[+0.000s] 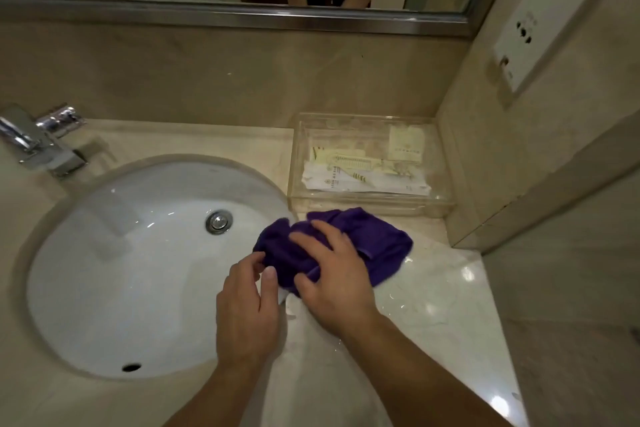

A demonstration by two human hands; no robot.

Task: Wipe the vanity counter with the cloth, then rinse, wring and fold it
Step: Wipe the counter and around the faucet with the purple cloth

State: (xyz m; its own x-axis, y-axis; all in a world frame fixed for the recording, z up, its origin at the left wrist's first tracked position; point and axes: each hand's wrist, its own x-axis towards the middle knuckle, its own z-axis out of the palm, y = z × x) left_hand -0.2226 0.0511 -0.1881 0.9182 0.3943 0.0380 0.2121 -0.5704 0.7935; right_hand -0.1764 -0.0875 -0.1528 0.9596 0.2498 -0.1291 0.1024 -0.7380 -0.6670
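now my right hand [334,274] lies spread over the bunched cloth [384,246], thumb hooked under its near edge; my left hand [247,305] pinches its left end. the cloth sits on the counter [433,305], overhanging the sink [104,253] rim.

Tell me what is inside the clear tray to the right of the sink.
The clear tray holds a comb in its wrapper, a square sachet and flat white printed packets. Whatever lies beneath those packets is covered.
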